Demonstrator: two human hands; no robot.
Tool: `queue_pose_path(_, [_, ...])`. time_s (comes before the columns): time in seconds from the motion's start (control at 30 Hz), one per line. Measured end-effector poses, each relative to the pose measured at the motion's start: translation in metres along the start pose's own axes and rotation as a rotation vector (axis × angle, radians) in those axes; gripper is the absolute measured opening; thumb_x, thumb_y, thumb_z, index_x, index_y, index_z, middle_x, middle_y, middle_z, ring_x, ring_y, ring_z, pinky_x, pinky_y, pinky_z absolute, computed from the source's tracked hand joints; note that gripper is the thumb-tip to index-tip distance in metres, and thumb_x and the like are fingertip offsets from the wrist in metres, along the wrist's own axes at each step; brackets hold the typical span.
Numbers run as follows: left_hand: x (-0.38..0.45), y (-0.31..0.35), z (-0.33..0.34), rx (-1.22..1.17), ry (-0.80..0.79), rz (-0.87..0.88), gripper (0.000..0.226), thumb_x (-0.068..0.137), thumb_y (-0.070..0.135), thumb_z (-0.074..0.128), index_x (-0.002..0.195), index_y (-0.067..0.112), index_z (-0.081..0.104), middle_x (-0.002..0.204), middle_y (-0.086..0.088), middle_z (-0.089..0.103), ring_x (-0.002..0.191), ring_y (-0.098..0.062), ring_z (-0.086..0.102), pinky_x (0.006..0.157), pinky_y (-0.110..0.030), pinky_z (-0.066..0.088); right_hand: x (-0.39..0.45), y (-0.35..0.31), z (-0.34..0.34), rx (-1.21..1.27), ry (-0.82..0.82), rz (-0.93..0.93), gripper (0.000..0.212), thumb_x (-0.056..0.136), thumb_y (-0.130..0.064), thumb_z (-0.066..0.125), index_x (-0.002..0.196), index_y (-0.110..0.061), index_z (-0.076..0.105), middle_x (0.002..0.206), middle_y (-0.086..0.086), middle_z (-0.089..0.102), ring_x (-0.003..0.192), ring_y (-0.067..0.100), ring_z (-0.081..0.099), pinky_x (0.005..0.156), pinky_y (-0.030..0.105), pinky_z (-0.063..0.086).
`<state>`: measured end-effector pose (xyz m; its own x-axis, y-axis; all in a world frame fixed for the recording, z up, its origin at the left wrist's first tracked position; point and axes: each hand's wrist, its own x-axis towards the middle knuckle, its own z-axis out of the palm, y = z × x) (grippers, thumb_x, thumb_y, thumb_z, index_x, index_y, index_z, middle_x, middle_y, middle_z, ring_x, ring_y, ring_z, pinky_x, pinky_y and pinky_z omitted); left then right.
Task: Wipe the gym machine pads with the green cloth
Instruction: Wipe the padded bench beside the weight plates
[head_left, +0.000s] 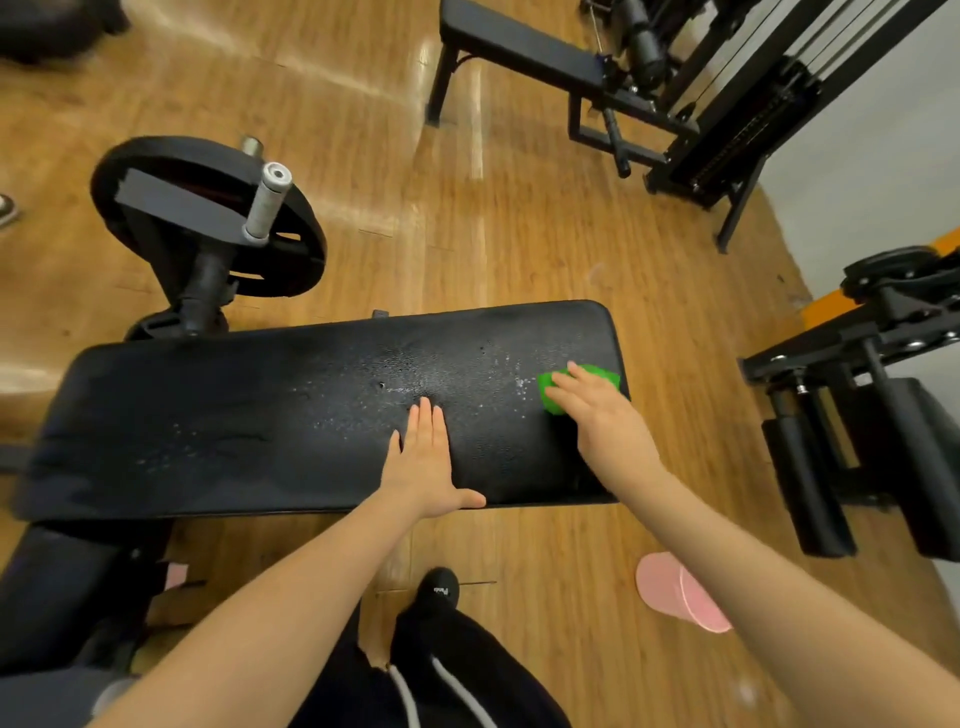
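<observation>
Head view, the only one: the long black textured vinyl bench pad (291, 415) runs left to right across the frame, long axis roughly crosswise to the person; the crumpled bright green cloth (602, 375) sits at the pad's far right end, just inside the rounded edge; the right hand (602, 410) lies flat on top of the cloth, fingers straight and close together, pointing up and left, pressing rather than pinching; whether the thumb curls under the cloth I cannot tell. The left hand (428, 467) rests palm-down on the bare pad near its front edge, fingers pressed together and pointing away from the body, thumb spread out to the right along the edge; it holds nothing and reads as a brace. Pale speckled droplets or residue (395, 395) spread over the pad's middle and thin out toward the left; all of it lies to the left of the cloth, so the coming stroke should, by my judgement, travel leftward along the long axis; the left hand stands in that path and would need to lift. Right forearm reaches diagonally from lower right, elbow out; a pink plastic bucket (680, 592) stands on the wooden floor (519, 234) beneath it.
</observation>
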<state>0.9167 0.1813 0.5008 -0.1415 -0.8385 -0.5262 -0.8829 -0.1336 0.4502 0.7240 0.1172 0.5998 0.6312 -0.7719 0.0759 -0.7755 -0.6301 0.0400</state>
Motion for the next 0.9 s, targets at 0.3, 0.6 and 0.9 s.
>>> queue_pose_path(0.3, [0.003, 0.003, 0.000, -0.002, -0.029, -0.029, 0.127, 0.079, 0.067, 0.062, 0.147, 0.003, -0.025, 0.154, -0.015, -0.032, 0.144, -0.029, -0.026, 0.118, -0.048, -0.002, 0.130, 0.045, 0.012, -0.065, -0.330, 0.085, 0.057, 0.082, 0.017, 0.037, 0.133, -0.006, 0.048, 0.143, 0.009, 0.043, 0.138, 0.027, 0.027, 0.108, 0.038, 0.023])
queue_pose_path(0.6, [0.002, 0.001, 0.001, 0.003, -0.049, -0.041, 0.127, 0.079, 0.068, 0.061, 0.147, 0.004, -0.026, 0.154, -0.013, -0.034, 0.143, -0.028, -0.027, 0.118, -0.047, -0.003, 0.087, 0.014, 0.032, -0.026, -0.324, 0.124, 0.059, 0.087, 0.010, 0.039, 0.142, -0.011, 0.036, 0.153, 0.007, 0.025, 0.143, 0.020, 0.016, 0.114, 0.033, 0.004])
queue_pose_path(0.9, [0.003, 0.001, 0.000, -0.014, -0.037, -0.040, 0.126, 0.080, 0.066, 0.061, 0.147, 0.004, -0.025, 0.154, -0.013, -0.034, 0.144, -0.028, -0.027, 0.118, -0.046, -0.004, -0.037, -0.033, 0.031, 0.043, -0.266, 0.050, 0.072, 0.032, 0.004, 0.087, 0.100, -0.014, 0.073, 0.110, 0.004, 0.069, 0.108, 0.020, 0.063, 0.093, 0.037, 0.044])
